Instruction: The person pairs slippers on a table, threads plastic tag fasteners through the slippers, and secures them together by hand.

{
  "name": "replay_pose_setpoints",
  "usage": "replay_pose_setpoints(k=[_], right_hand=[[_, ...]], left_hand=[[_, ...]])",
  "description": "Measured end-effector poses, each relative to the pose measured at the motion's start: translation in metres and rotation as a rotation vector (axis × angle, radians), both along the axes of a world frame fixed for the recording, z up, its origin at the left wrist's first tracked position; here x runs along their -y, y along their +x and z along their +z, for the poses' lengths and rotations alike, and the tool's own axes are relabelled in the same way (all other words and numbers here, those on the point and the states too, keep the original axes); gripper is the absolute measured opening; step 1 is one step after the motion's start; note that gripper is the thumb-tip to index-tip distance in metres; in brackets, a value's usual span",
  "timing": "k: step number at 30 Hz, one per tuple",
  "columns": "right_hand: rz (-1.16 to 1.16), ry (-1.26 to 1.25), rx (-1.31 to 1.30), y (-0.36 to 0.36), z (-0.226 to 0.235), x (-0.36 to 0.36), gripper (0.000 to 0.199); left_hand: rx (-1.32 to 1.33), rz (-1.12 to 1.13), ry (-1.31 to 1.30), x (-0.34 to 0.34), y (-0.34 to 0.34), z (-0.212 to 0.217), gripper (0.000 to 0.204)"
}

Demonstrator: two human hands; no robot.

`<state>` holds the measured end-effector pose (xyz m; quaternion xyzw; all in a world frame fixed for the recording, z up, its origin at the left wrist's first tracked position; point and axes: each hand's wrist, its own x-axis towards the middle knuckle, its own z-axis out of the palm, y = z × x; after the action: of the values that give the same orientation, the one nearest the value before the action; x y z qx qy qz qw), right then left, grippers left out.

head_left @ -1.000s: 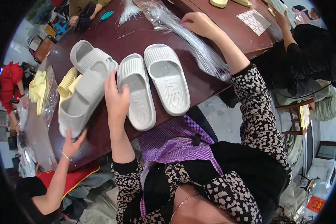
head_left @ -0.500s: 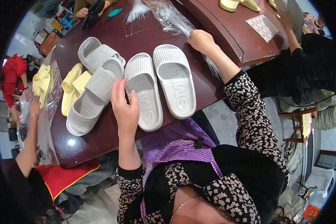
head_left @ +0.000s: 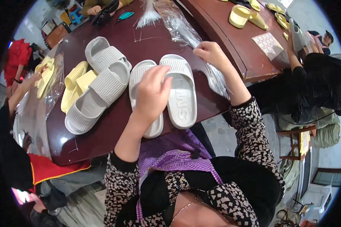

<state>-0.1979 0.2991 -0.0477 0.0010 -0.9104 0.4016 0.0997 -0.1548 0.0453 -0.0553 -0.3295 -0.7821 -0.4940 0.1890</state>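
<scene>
On the dark red table lie two light grey slide slippers (head_left: 182,98) side by side, toes pointing at me. Over the left one (head_left: 155,126) hovers my left hand (head_left: 152,90), fingers stretched and thumb apart, hiding much of it. My right hand (head_left: 212,55) is raised near the right table edge with thumb and fingertips pinched together; what they hold, if anything, is too small to see. Beside it runs a bundle of thin clear plastic strands (head_left: 216,81), partly under a clear plastic bag (head_left: 178,26). Another grey pair (head_left: 102,85) lies to the left, one slipper overlapping the other.
Pale yellow slippers (head_left: 74,85) lie left of the grey pair. Fanned white strands (head_left: 149,18) and teal-handled scissors (head_left: 125,15) are at the far side. A second table (head_left: 231,45) at right bears yellow slippers (head_left: 240,16) and a sticker sheet (head_left: 268,44). Co-workers' hands work around.
My left hand has moved right and up from the left slipper's side to over it. My right hand has drawn slightly nearer, away from the plastic bag. The view has shifted a little.
</scene>
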Motion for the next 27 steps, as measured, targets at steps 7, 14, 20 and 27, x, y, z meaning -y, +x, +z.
replay_pose_setpoints(k=[7,14,20,27], right_hand=[[0.165,-0.315,0.217,0.019,0.016,0.019,0.016],[0.272,-0.567,0.313,0.016,0.020,0.003,0.022],[0.060,0.424,-0.157,-0.018,-0.035,-0.008,0.038],[-0.007,0.650,0.023,-0.041,-0.075,-0.024,0.046]], left_hand=[[-0.240,-0.180,-0.028,-0.051,-0.062,-0.007,0.021],[0.123,-0.340,0.002,-0.055,-0.073,-0.012,0.017],[0.596,-0.235,0.321,-0.041,-0.067,-0.014,0.012],[0.875,-0.356,0.687,-0.035,-0.050,-0.008,0.008]])
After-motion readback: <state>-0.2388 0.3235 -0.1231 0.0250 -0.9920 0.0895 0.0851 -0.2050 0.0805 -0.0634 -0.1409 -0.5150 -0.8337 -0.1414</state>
